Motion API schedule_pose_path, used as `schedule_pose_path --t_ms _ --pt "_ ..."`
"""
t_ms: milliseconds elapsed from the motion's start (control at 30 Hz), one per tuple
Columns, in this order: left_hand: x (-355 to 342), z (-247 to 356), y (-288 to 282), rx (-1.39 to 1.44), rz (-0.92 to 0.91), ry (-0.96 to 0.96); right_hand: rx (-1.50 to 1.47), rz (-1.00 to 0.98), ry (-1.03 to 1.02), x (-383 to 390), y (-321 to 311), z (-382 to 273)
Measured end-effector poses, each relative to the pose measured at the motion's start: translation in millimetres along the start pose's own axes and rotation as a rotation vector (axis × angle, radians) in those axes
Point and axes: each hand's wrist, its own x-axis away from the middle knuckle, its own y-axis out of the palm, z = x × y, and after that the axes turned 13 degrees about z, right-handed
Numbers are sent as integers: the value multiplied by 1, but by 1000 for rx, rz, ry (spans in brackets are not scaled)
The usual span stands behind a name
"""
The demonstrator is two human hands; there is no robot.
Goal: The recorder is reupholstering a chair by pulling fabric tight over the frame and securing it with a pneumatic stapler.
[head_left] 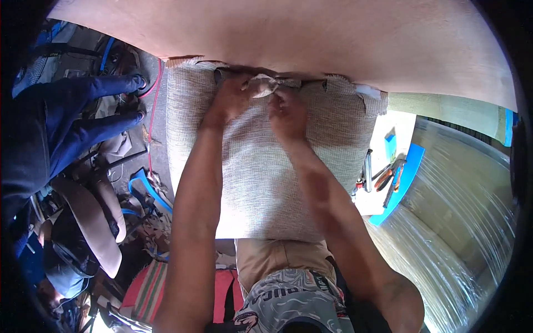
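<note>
A padded seat cushion covered in beige-grey woven fabric (258, 177) lies before me, its far edge against a large light-brown panel (288, 33). At the middle of that far edge, a bunched flap of fabric (262, 87) is gathered up between my hands. My left hand (230, 100) is closed on the left side of the flap, its fingertips partly hidden by the cloth. From the right, my right hand (288, 114) pinches the same flap with curled fingers. Loose, ragged fabric edges show on both sides of my hands.
Pliers with orange handles (383, 178) and other hand tools lie on a white surface (401, 123) at right, beside a blue curved piece (408, 166). Farther right is a plastic-wrapped item (455, 222). A person in blue trousers (89, 111) and a red hose (150, 133) are at left.
</note>
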Motion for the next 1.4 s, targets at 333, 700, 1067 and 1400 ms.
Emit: schedule_pose_path --t_ms 333,700,1067,1400 --pt "5 13 -8 598 100 -303 -96 77 216 15 3 3" --pt "4 6 -6 736 112 -361 -116 71 159 -14 -8 -16" --pt "5 6 -6 770 88 -358 14 -17 109 -15 0 -21" --pt "8 7 -6 714 62 -319 291 -60 114 -23 -8 -25"
